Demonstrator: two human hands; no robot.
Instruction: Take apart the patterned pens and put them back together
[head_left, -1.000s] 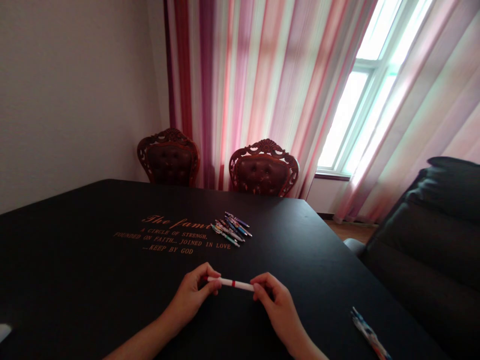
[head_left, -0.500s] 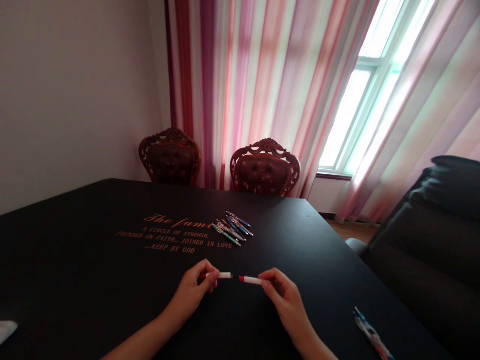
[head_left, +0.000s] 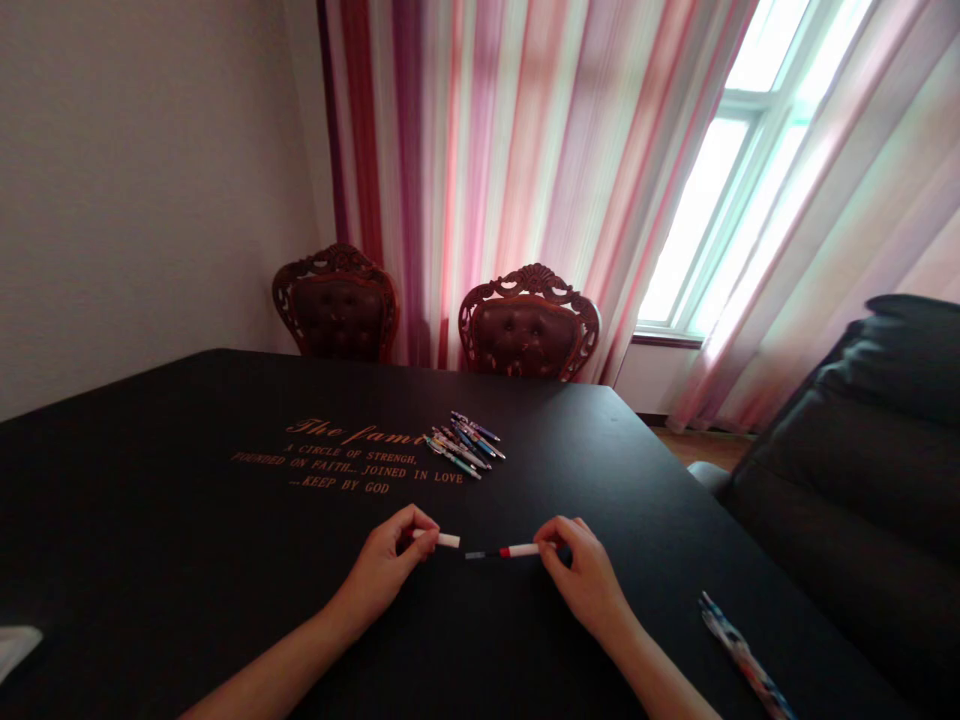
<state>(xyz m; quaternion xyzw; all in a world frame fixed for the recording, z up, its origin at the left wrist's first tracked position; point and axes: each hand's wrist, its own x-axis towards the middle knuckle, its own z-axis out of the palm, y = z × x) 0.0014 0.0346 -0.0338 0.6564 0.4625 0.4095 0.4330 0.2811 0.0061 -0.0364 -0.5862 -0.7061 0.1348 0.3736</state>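
Observation:
My left hand (head_left: 397, 548) pinches a short white pen tube (head_left: 447, 540), with a bit of red showing at the fingers. Its white end points right. Opposite it, my right hand (head_left: 581, 568) is closed on the white pen body (head_left: 525, 550), which has a red ring. A slim dark, partly see-through rod (head_left: 484, 554) sticks out of that ring toward the left. A small gap separates the rod's tip from the white tube. Both parts are held low over the black table (head_left: 360, 620); whether they touch it I cannot tell.
Several pens (head_left: 465, 445) lie in a loose pile beyond my hands, beside orange lettering. More pens (head_left: 742, 655) lie at the lower right. A white object (head_left: 16, 650) shows at the left edge. Two carved chairs (head_left: 529, 325) stand behind the table, a dark armchair (head_left: 840, 470) on the right.
The two pen parts have come apart: the rod has slid out of the white tube as my right hand moved to the right. The view has tilted down slightly.

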